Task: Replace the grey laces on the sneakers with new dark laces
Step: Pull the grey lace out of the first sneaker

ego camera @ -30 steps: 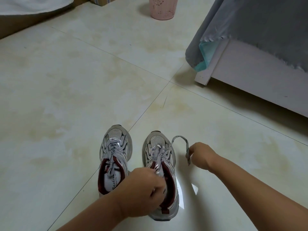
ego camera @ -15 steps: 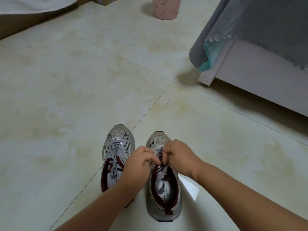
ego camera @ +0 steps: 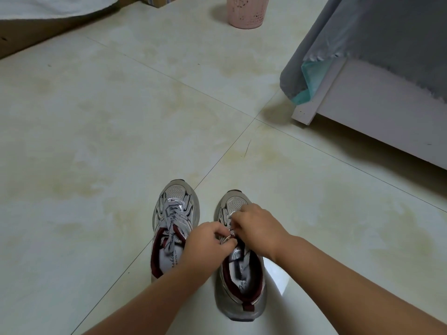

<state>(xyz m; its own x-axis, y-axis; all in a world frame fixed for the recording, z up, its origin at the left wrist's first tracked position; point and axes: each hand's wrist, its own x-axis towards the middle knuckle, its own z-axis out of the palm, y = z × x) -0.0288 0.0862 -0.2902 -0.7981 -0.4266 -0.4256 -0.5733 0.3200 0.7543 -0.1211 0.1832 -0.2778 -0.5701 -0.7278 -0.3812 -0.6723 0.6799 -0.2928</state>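
The tiled floor (ego camera: 121, 141) carries everything here; beyond the hands, well apart, stand a bed (ego camera: 387, 112) draped in a grey cover (ego camera: 375, 39) and a pink basket (ego camera: 246, 10). Just this side of them, two sneakers sit side by side, toes pointing away. The left sneaker (ego camera: 173, 228), just beside the left hand's grip, is fully laced in its patterned grey lace (ego camera: 172, 213), untouched. The right sneaker (ego camera: 239, 267) lies directly under both hands.

The step in hand looks like unlacing the right sneaker, so the job is at an early stage; no dark laces are in view. The left hand (ego camera: 208, 240) has its fingers curled in a pinch at the upper eyelets, and the right hand (ego camera: 256, 228) pinches just opposite, knuckles nearly touching the left. Both grips close on the grey lace of the right sneaker (ego camera: 227, 235), of which only a small bit shows between the fingertips.

Next, I judge, the lace must be drawn out of the eyelets row by row, working toward the toe beyond the grip.
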